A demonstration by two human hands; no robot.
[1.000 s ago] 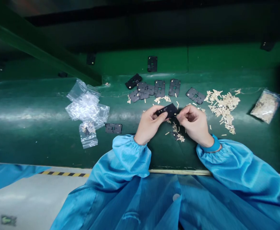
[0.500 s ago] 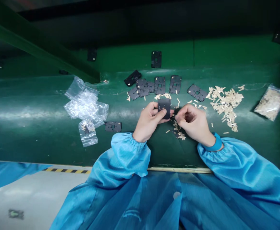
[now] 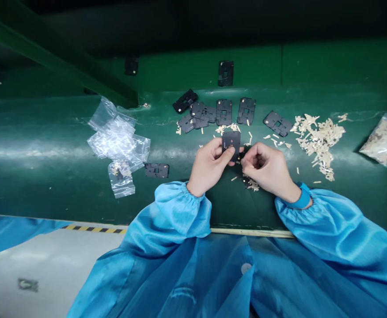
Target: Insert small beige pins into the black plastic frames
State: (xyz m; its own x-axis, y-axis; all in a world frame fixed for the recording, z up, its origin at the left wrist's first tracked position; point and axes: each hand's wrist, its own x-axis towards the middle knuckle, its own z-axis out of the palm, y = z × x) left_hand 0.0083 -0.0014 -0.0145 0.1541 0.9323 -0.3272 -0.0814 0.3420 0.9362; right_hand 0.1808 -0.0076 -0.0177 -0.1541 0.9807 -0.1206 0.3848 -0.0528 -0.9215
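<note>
Seen from the head camera, the left hand (image 3: 209,167) is closed on a small black plate (image 3: 231,140), gripping it upright between thumb and fingers just above the middle of the frame. The right hand (image 3: 265,170) sits just beside it, its fingertips (image 3: 244,161) closed in a tight pinch near the plate's lower right corner; whether they hold anything tiny there, I cannot tell. The plate looks thin, stiff and light, and its cut-out windows probably leave narrow bridges that could bend, so its outer edges seem the safest place to hold it.

More black plates (image 3: 224,112) lie scattered along the upper middle of the green worktop (image 3: 57,185), with another lying alone (image 3: 156,170) left of the hands. A heap of pale strips (image 3: 319,146) lies to the right, beyond it a clear bag of the same strips (image 3: 383,139) at the right edge. Crumpled clear plastic bags (image 3: 117,137) lie to the left. Blue gown sleeves (image 3: 180,216) fill the bottom of the frame.
</note>
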